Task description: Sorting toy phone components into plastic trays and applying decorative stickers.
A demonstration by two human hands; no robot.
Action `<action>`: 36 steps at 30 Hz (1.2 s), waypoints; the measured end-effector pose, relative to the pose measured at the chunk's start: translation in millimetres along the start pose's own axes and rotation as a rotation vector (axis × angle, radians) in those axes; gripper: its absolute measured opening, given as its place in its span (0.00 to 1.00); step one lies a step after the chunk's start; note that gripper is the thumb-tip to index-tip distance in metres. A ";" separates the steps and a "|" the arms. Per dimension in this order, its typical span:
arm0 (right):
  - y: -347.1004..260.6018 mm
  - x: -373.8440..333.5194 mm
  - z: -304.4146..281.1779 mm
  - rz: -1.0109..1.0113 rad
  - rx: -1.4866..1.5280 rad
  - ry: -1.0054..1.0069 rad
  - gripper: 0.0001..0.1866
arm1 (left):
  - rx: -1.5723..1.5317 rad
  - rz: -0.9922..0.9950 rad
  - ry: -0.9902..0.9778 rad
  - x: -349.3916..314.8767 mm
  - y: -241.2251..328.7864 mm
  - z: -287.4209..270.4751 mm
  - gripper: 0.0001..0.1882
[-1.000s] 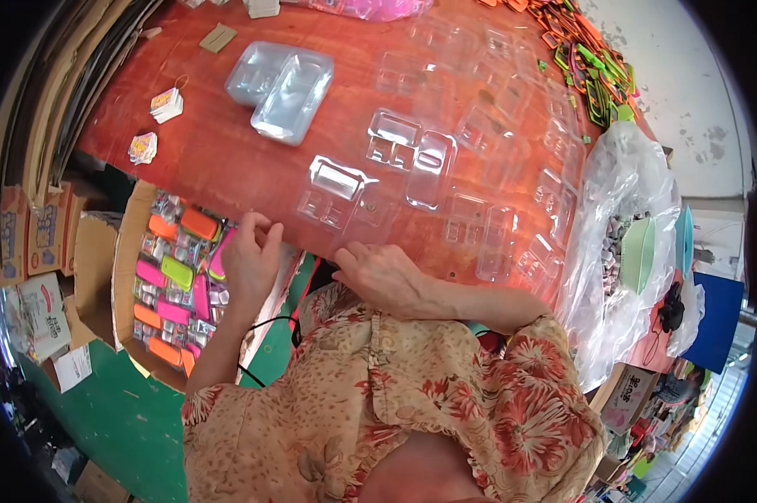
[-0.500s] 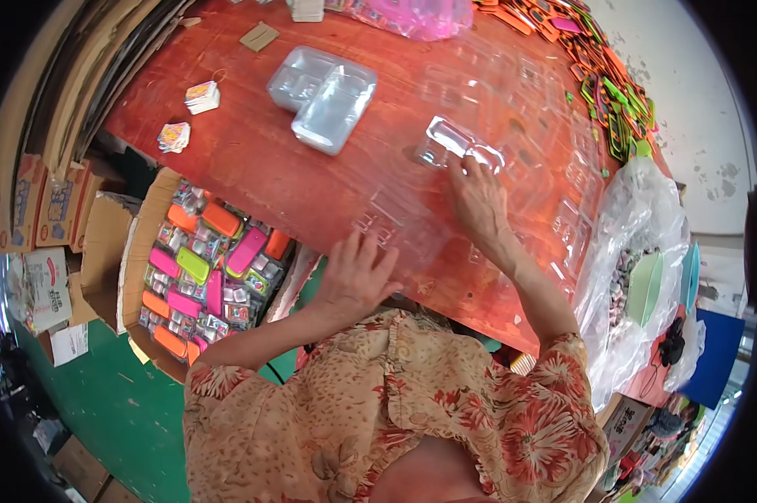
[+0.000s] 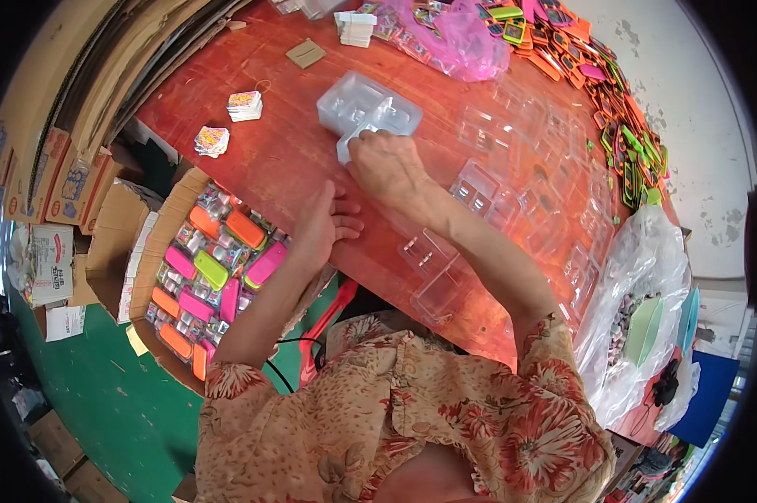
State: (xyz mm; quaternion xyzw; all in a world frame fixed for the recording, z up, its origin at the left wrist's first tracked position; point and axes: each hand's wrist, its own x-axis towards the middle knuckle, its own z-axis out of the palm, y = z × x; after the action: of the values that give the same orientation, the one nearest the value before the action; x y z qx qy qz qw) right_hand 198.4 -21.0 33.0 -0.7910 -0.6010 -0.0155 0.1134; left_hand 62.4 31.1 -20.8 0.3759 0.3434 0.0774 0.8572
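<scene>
My right hand (image 3: 387, 168) is closed over the near end of a stack of clear plastic blister trays (image 3: 370, 105) on the red table. Its fingers are curled down against a tray and their tips are hidden. My left hand (image 3: 324, 222) hovers by the table's near left edge, fingers apart and slightly blurred, with nothing in it. A folded-open clear blister shell (image 3: 433, 277) lies close to the front edge, below my right forearm. More clear shells (image 3: 554, 159) are spread over the right part of the table, several of them overlapping.
Small card stacks (image 3: 244, 106) sit at the left. A pink plastic bag (image 3: 458, 42) and a pile of orange and green toy pieces (image 3: 579, 50) line the far side. Left of the table stands a carton (image 3: 167, 243) full of colourful packed toys. A clear bag (image 3: 634, 277) hangs at the right.
My right hand has left the loose shell and moved left onto the tray stack. My left hand has lifted off the shell near the front edge. The whole view has shifted slightly.
</scene>
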 end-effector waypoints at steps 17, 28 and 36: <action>31.5 -4.5 -43.2 0.217 1.148 -0.546 0.07 | -0.432 0.016 -0.468 25.9 21.8 17.1 0.26; 25.8 -13.4 -41.8 0.177 0.966 0.254 0.05 | -0.437 0.074 -0.416 26.4 23.1 7.7 0.24; 71.8 -1.6 -3.5 0.068 -0.089 0.335 0.05 | -0.571 0.070 -0.269 12.9 31.0 -5.3 0.24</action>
State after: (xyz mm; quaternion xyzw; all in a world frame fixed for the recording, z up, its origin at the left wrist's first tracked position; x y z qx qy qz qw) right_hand 266.9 -41.3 24.6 -0.8014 -0.5453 -0.1699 0.1775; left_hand 72.5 61.1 -8.6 0.1387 0.1782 0.1494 0.9627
